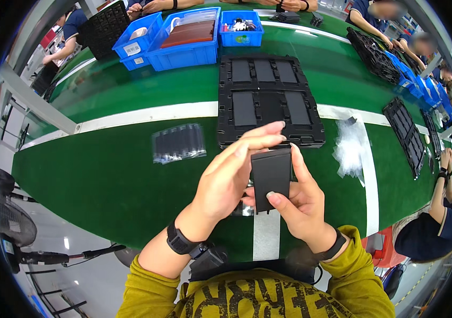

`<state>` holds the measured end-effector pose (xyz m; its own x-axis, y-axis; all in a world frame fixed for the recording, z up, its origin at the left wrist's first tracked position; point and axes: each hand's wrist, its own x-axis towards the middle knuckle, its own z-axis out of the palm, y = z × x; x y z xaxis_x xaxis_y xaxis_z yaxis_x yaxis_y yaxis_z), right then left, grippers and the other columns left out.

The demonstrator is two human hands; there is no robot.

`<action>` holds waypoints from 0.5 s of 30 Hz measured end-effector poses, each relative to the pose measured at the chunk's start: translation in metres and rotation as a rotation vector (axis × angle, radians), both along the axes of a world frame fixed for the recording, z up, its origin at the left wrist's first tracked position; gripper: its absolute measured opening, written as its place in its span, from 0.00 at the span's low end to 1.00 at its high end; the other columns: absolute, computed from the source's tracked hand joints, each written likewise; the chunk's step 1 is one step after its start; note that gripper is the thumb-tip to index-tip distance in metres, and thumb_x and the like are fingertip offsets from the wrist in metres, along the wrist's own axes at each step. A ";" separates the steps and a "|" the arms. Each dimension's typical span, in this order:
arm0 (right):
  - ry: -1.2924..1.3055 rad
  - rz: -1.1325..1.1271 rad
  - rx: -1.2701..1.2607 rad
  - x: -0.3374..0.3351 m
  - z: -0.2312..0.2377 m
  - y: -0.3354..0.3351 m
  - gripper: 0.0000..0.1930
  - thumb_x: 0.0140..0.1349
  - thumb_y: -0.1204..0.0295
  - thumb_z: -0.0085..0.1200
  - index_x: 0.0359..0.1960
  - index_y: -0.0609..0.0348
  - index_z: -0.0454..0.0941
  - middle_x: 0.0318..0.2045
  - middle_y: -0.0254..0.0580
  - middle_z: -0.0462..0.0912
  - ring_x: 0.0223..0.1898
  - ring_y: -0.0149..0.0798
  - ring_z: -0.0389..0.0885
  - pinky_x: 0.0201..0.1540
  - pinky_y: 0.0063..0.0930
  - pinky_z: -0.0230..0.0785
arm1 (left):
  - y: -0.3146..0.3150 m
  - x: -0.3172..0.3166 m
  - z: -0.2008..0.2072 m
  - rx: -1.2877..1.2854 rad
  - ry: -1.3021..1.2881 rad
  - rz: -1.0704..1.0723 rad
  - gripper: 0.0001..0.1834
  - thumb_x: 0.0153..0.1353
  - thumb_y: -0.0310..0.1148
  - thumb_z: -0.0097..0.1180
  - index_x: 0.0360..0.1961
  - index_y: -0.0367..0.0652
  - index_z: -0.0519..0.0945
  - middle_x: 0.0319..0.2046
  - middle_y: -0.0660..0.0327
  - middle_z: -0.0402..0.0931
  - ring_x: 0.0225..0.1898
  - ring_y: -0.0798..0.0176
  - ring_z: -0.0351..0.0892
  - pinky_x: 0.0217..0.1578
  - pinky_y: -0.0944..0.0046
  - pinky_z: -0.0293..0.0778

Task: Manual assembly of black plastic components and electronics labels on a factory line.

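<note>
A flat, black rectangular part (272,180), like a slim battery pack or case, stands nearly upright in front of me. My right hand (306,206) grips it, thumb on the lower face and fingers around the right edge and back. My left hand (223,183) is beside its left edge, fingers stretched out together past the top corner; whether the palm touches it I cannot tell. Just beyond my hands lies a black plastic tray (225,87) with similar dark flat pieces in several pockets. Something shiny and clear, partly hidden, lies beneath the part.
Left of the tray lies a row of clear-edged dark strips (179,143); to its right, a pile of clear film pieces (351,151). Blue bins (186,55) stand at the far left. Another black tray (405,135) sits right. Co-workers work around the green table (104,185).
</note>
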<state>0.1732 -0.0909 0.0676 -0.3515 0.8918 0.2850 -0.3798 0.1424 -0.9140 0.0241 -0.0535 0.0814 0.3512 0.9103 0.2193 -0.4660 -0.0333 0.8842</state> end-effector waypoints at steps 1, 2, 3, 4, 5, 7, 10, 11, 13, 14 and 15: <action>0.041 0.031 -0.021 -0.001 0.002 -0.001 0.35 0.58 0.86 0.41 0.64 0.61 0.36 0.43 0.54 0.75 0.43 0.42 0.77 0.47 0.30 0.69 | 0.002 -0.003 0.000 0.113 0.023 0.013 0.27 0.64 0.44 0.30 0.49 0.32 0.70 0.58 0.45 0.57 0.57 0.54 0.60 0.55 0.59 0.58; 0.041 0.033 -0.019 -0.002 0.002 -0.001 0.35 0.58 0.86 0.41 0.64 0.61 0.36 0.43 0.54 0.75 0.43 0.42 0.77 0.47 0.30 0.69 | 0.003 -0.006 0.000 0.225 0.046 0.025 0.26 0.64 0.43 0.31 0.47 0.32 0.72 0.58 0.44 0.57 0.58 0.52 0.59 0.55 0.57 0.57; 0.097 0.046 -0.022 -0.003 0.001 -0.001 0.32 0.58 0.86 0.41 0.62 0.62 0.40 0.42 0.56 0.75 0.42 0.44 0.77 0.47 0.31 0.70 | 0.002 -0.009 0.001 0.224 0.084 -0.002 0.24 0.63 0.42 0.34 0.46 0.35 0.74 0.57 0.43 0.57 0.58 0.50 0.58 0.57 0.54 0.54; 0.152 0.057 -0.027 -0.003 0.001 -0.001 0.28 0.59 0.86 0.40 0.61 0.64 0.45 0.42 0.58 0.75 0.42 0.45 0.78 0.46 0.32 0.70 | 0.002 -0.012 0.003 0.224 0.083 -0.002 0.24 0.63 0.42 0.34 0.46 0.35 0.74 0.57 0.43 0.57 0.58 0.50 0.58 0.57 0.54 0.54; 0.152 0.057 -0.027 -0.002 0.001 -0.002 0.28 0.59 0.86 0.40 0.61 0.64 0.45 0.42 0.58 0.75 0.42 0.45 0.78 0.46 0.32 0.70 | 0.003 -0.015 0.006 0.277 0.172 0.010 0.23 0.62 0.42 0.35 0.45 0.35 0.75 0.57 0.42 0.58 0.59 0.49 0.57 0.57 0.53 0.51; 0.093 0.105 -0.105 0.000 0.000 -0.003 0.18 0.59 0.85 0.40 0.51 0.67 0.55 0.40 0.59 0.75 0.42 0.45 0.78 0.46 0.32 0.71 | 0.003 -0.015 0.008 0.326 0.237 0.038 0.21 0.60 0.41 0.38 0.42 0.37 0.78 0.56 0.43 0.60 0.60 0.46 0.55 0.59 0.49 0.46; -0.013 0.156 -0.038 0.005 0.002 -0.003 0.11 0.60 0.84 0.41 0.44 0.68 0.57 0.39 0.59 0.76 0.41 0.44 0.78 0.45 0.31 0.72 | 0.009 -0.022 0.001 0.433 0.312 0.027 0.21 0.59 0.42 0.40 0.41 0.37 0.78 0.55 0.43 0.61 0.60 0.45 0.54 0.59 0.47 0.45; -0.011 0.156 -0.039 0.005 0.002 -0.003 0.11 0.60 0.84 0.41 0.44 0.68 0.57 0.39 0.59 0.76 0.41 0.44 0.78 0.45 0.31 0.72 | 0.010 -0.023 0.002 0.432 0.313 0.027 0.21 0.59 0.42 0.40 0.41 0.37 0.78 0.55 0.43 0.61 0.60 0.45 0.54 0.59 0.47 0.45; 0.014 0.180 -0.090 0.006 0.004 -0.003 0.10 0.60 0.84 0.41 0.42 0.69 0.57 0.39 0.59 0.76 0.41 0.45 0.79 0.45 0.31 0.72 | 0.010 -0.024 0.006 0.494 0.354 0.008 0.21 0.59 0.42 0.40 0.41 0.37 0.79 0.54 0.43 0.63 0.61 0.45 0.53 0.59 0.46 0.45; 0.014 0.180 -0.091 0.006 0.005 -0.004 0.10 0.60 0.84 0.41 0.42 0.69 0.57 0.39 0.59 0.76 0.41 0.45 0.79 0.45 0.31 0.72 | 0.011 -0.024 0.008 0.493 0.354 0.008 0.21 0.59 0.42 0.40 0.41 0.37 0.79 0.54 0.43 0.63 0.61 0.45 0.53 0.59 0.46 0.45; 0.043 0.181 -0.104 0.005 0.006 -0.005 0.10 0.59 0.84 0.41 0.42 0.69 0.58 0.39 0.59 0.76 0.41 0.45 0.78 0.45 0.31 0.72 | 0.013 -0.024 0.009 0.506 0.365 -0.018 0.21 0.59 0.42 0.40 0.41 0.37 0.79 0.54 0.43 0.63 0.60 0.45 0.54 0.59 0.46 0.45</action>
